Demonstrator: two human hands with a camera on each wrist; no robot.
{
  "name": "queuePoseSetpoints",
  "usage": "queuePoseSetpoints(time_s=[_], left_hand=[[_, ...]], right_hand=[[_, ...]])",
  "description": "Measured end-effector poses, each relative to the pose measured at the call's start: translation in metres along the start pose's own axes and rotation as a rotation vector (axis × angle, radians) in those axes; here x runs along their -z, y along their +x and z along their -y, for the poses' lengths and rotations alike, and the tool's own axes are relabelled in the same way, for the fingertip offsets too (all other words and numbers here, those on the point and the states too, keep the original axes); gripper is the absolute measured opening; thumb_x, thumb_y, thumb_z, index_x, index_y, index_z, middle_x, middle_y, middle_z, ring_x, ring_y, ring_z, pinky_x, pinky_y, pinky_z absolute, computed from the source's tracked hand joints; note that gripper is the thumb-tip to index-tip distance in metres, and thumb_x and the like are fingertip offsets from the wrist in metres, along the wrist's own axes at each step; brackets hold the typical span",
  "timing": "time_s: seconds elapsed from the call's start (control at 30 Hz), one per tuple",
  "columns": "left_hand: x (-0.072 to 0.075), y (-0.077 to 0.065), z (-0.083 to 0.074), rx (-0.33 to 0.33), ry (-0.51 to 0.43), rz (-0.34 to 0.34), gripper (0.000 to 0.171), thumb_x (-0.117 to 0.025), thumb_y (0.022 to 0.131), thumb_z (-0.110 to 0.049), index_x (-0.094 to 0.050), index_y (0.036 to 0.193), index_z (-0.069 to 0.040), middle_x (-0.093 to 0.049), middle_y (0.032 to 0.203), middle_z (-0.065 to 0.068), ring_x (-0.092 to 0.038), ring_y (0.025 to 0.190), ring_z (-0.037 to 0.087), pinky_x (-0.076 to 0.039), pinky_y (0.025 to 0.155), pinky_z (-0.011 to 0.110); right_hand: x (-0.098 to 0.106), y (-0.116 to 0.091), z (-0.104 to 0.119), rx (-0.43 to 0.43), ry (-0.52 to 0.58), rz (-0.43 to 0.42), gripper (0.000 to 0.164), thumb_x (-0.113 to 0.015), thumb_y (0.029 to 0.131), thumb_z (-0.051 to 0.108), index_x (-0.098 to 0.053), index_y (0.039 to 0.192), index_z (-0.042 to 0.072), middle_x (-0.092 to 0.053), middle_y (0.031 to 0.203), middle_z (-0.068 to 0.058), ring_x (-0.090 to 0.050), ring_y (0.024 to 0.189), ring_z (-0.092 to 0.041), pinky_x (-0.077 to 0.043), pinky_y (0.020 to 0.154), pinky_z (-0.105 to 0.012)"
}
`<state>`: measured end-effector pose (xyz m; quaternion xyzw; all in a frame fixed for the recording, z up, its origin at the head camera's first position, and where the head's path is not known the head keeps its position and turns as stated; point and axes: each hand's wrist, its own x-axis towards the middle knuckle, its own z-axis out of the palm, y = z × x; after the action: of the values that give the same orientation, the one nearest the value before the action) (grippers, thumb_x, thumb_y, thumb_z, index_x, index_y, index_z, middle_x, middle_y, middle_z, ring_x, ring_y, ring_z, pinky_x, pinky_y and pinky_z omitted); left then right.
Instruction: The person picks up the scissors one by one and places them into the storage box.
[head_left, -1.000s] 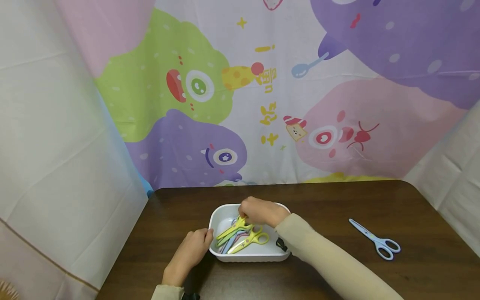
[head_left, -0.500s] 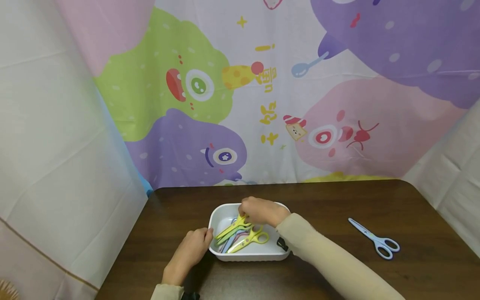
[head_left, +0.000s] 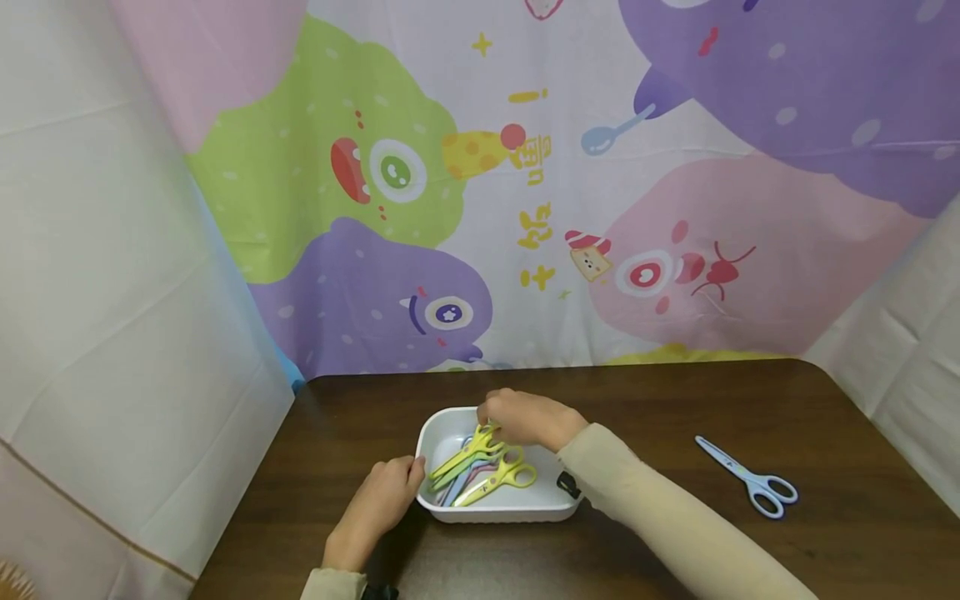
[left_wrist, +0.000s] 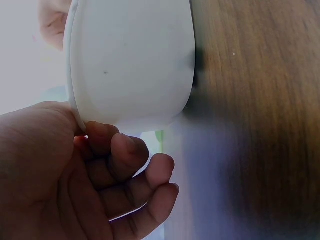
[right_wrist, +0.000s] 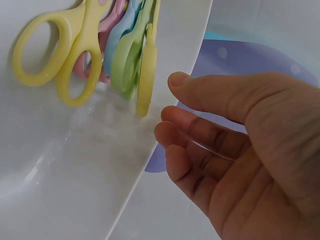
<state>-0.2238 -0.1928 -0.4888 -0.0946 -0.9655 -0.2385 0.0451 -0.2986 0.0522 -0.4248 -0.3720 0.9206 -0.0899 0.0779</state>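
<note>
A white plastic tray (head_left: pixel 504 516) stands on the table. My left hand (head_left: pixel 386 497) pinches its left rim between thumb and fingers; the left wrist view shows the tray's outer wall (left_wrist: pixel 135 60) beside those fingers. Over the tray's back rim is my right hand (head_left: pixel 528 418). In the right wrist view the right hand's fingers (right_wrist: pixel 175 120) are bent and apart, holding nothing. Beside them, a yellow pair of scissors (right_wrist: pixel 146 80) stands edge-on against green scissors (right_wrist: pixel 120 72), blue scissors (right_wrist: pixel 116 37) and pink scissors. Another yellow pair (head_left: pixel 495 479) lies flat toward the front.
One light blue pair of scissors (head_left: pixel 752 479) lies on the dark wooden table (head_left: pixel 637 400), well right of the tray. A cartoon-printed cloth (head_left: pixel 540 333) hangs behind the table. White cloths (head_left: pixel 150 250) hang at both sides.
My right hand has shifted slightly up and right, off the yellow scissors' handle, more of which shows. My left hand has stayed at the tray's rim.
</note>
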Motion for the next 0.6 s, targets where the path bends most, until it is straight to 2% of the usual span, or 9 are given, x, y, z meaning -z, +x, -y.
queuePoseSetpoints(time_s=[0.4, 0.6], left_hand=[[0.001, 0.0, -0.001, 0.008, -0.005, 0.002, 0.033, -0.053, 0.105, -0.021, -0.06, 0.073, -0.013, -0.061, 0.07, 0.004, -0.059, 0.071, 0.02, -0.049, 0.069, 0.045], [0.001, 0.0, -0.002, 0.009, -0.003, 0.004, 0.033, -0.053, 0.105, -0.021, -0.061, 0.074, -0.013, -0.062, 0.071, 0.005, -0.06, 0.071, 0.02, -0.05, 0.07, 0.046]], right_hand=[[0.003, -0.011, -0.006, 0.034, -0.023, -0.048, 0.021, -0.076, 0.092, 0.008, -0.076, 0.113, 0.006, -0.072, 0.111, -0.01, -0.068, 0.1, -0.02, -0.056, 0.085, -0.031], [0.004, -0.02, -0.01, 0.009, -0.033, -0.051, 0.024, -0.077, 0.092, 0.01, -0.076, 0.115, 0.008, -0.072, 0.114, -0.011, -0.068, 0.103, -0.021, -0.056, 0.087, -0.033]])
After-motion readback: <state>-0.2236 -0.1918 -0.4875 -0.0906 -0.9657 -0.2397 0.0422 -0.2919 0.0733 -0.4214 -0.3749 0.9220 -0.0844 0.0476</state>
